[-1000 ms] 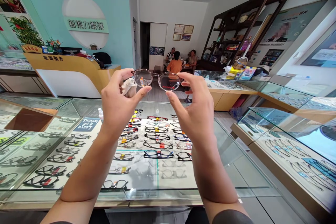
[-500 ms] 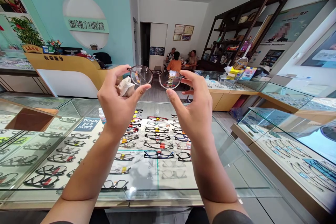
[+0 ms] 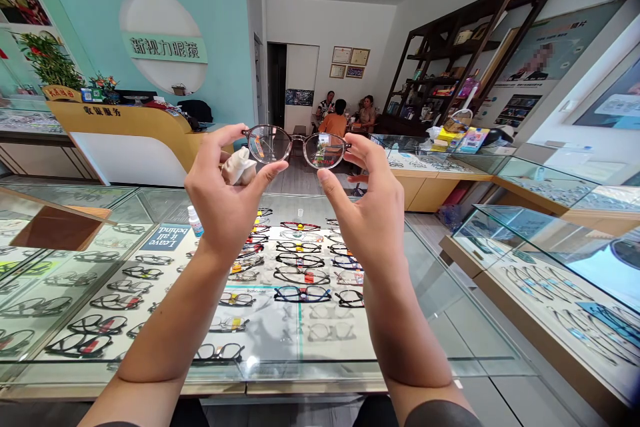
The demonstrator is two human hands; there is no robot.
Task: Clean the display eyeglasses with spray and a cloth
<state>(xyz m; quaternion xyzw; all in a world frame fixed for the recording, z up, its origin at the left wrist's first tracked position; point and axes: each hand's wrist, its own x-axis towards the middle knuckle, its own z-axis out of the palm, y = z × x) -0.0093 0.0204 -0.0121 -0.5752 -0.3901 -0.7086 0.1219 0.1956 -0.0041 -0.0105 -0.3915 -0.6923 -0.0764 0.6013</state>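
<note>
A pair of round, dark-rimmed eyeglasses (image 3: 270, 144) is held up level above the counter, lenses facing me. My left hand (image 3: 217, 190) is closed on the left end of the frame, thumb below and index finger above. A crumpled white cloth (image 3: 239, 167) is tucked in the same hand's palm and fingers. At the other end, my right hand (image 3: 375, 203) grips the frame by its right corner between thumb and fingers. The folded-out temples are mostly hidden behind the lenses and hands. Reflections show in both lenses.
Below my arms is a glass display case (image 3: 425, 320) with rows of eyeglasses (image 3: 302, 293). A small white bottle (image 3: 195, 221) stands on it at left, near a brown tray-like object (image 3: 57, 227). More cases (image 3: 545, 307) line the right. Several people (image 3: 334, 121) sit at the back.
Both hands and the eyeglasses stay almost still. The reflections in the lenses have shifted slightly, most clearly in the right lens.
</note>
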